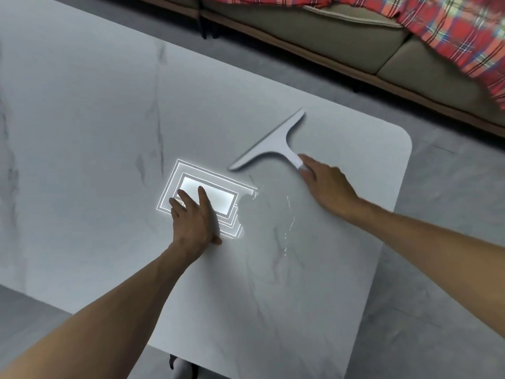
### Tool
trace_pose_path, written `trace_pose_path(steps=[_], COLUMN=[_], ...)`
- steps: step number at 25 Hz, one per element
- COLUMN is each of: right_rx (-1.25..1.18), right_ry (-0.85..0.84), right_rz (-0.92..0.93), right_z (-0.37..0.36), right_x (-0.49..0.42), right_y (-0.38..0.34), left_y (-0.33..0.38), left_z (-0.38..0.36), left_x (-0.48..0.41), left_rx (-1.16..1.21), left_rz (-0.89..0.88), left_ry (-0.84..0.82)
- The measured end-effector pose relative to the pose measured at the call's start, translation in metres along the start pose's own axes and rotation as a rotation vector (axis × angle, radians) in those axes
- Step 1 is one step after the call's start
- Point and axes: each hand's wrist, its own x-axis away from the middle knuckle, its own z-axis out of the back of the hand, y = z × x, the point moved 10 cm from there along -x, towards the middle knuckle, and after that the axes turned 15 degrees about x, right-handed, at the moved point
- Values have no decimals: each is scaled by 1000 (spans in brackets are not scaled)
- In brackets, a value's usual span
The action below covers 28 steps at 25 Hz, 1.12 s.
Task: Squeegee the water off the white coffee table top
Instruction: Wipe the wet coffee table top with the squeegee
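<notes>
A pale grey T-shaped squeegee [273, 144] lies flat on the wet white surface [82, 119]. The right hand [325, 184] seemingly closes on its handle. The left hand [194, 217] rests spread, holding nothing.

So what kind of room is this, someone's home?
Most likely a living room at home: a low white marble-look coffee table stands before a beige sofa draped with a red plaid blanket, on a grey floor.
</notes>
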Motion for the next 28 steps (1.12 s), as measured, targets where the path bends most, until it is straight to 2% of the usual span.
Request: trace_pose_path(steps=[5,8,12,16,19,22,28], right_rx=[139,198,-15,-137,-75,9,18], right_ry=[-121,-106,89,118,110,89,-11], right_rz=[25,19,-9,-36,0,-21,-159], right_z=[-24,-3,58,73,57,41,9], right_x=[101,110,16,-95,-116,-71,86], right_y=[78,99,71,14,-6,24,124], left_y=[4,6,36,47,40,43,46], left_z=[3,9,10,-6,-9,-6,-7], left_x=[4,4,-12,-30,-35,-35,-36], left_rx=[20,81,130,149,136,151,125], left_rz=[-7,-9,-28,10,-12,-7,21], left_ry=[-10,32,120,115,117,87,71])
